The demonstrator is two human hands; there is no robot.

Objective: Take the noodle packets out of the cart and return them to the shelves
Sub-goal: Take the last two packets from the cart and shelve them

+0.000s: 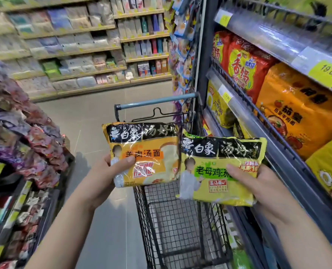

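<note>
My left hand (110, 174) grips an orange-yellow noodle packet (143, 154) by its lower left corner, thumb on the front. My right hand (258, 183) grips a yellow-green noodle packet (217, 169) by its right edge, thumb across the front. Both packets are held upright, side by side, above the black wire cart (176, 230). The part of the cart's basket that shows below the packets has nothing in it. The noodle shelves (277, 152) stand right beside my right hand, stocked with large orange, red and yellow noodle multipacks (295, 115).
The cart has a blue handle bar (155, 102) at its far end and stands close against the right shelving. A rack of dark snack bags (25, 136) lines the left side. Grey aisle floor (95, 121) runs ahead to shelves of tissue packs and bottles.
</note>
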